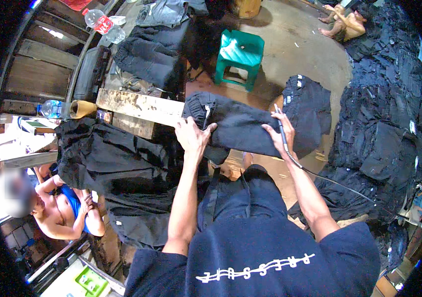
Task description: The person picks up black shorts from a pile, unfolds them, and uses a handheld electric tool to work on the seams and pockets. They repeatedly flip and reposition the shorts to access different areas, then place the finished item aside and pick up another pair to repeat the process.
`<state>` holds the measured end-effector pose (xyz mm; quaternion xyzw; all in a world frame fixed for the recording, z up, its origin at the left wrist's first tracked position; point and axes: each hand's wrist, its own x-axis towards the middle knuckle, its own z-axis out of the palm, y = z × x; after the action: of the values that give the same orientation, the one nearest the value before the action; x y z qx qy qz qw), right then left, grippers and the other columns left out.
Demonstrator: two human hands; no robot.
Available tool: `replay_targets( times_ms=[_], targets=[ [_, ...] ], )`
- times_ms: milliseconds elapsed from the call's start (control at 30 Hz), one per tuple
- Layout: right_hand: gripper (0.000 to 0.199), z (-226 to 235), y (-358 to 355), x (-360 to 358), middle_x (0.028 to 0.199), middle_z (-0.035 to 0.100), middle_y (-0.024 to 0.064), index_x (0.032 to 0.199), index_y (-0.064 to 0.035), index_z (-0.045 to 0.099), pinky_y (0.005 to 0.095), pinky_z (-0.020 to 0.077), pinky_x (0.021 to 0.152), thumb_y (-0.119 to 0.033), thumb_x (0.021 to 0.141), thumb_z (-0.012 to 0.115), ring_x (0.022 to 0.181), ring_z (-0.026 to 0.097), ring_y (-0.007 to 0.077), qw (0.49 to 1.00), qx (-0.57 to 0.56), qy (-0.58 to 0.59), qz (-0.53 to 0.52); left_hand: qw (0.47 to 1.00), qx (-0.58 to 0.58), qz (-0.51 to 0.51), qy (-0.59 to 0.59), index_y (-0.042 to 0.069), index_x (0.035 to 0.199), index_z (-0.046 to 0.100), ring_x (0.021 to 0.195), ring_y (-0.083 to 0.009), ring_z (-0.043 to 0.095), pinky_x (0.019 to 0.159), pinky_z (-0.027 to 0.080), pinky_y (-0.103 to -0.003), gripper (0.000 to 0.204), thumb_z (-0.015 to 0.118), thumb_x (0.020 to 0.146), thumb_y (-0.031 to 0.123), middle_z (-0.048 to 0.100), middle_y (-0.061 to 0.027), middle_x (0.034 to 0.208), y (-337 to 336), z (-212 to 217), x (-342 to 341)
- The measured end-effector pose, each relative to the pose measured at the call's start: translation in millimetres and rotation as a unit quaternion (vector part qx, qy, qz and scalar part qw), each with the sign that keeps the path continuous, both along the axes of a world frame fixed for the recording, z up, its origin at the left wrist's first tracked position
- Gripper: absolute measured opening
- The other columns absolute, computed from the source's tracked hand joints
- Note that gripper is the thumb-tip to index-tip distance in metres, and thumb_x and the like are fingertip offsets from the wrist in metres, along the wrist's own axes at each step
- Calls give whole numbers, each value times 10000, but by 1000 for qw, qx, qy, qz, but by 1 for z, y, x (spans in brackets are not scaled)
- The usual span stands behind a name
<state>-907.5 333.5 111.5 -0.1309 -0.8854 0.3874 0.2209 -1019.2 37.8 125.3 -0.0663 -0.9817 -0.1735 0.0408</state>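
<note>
A black garment with a gathered elastic waistband [243,121] is stretched out in front of me. My left hand [194,137] grips its waistband end, thumb on top, close to a small white label. At the other end, my right hand [284,132] pinches the cloth with thumb and fingers. That same hand carries a thin pen-shaped tool [283,133], whose metal-sheathed cable runs past my right forearm toward the far right. A wooden plank [139,105] reaches from the left up to the waistband. Whether it goes inside the garment is hidden.
Black garments lie heaped on the left [117,158], with more folded at the back left [151,54]. Another with a label [310,106] lies right. A large dark clothing pile [384,123] fills the right side. A green stool [239,54] stands ahead. People sit left and back right.
</note>
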Motion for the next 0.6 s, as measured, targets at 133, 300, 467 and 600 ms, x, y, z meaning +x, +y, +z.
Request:
replay_targets(
  times_ms=[133,300,467,600],
  targets=[
    [525,-15,-26,-19,1226,745,166,1203,-81,702,438,544,1043,-258,774,949,1183,709,360,1000,16,2,-13,966,160,16,-204,-67,1220,653,1131,-372,700,975,573,-459,727,974,729,362,711,-258,1221,-11,-15,-22],
    [503,-26,-87,-100,1172,749,161,1186,-64,701,424,575,959,-255,788,943,1077,737,346,996,-16,81,31,879,434,66,-186,-12,1297,657,1113,-288,694,1015,540,-429,698,968,699,169,735,-143,1230,-76,6,-106],
    [231,-14,-122,-149,1070,773,165,1100,5,748,390,568,908,-161,948,802,979,746,295,977,-141,128,99,988,-2,139,62,54,1573,376,1482,-429,420,1195,319,-631,1076,971,730,360,474,-229,1580,-67,11,-90],
    [216,-1,-79,-104,1076,799,168,1215,19,738,365,600,952,-66,1036,651,1023,778,261,966,-63,99,231,985,67,-49,150,158,1577,470,1575,-428,281,1265,237,-580,977,884,790,562,297,-240,1713,-18,-12,-59]
  ],
)
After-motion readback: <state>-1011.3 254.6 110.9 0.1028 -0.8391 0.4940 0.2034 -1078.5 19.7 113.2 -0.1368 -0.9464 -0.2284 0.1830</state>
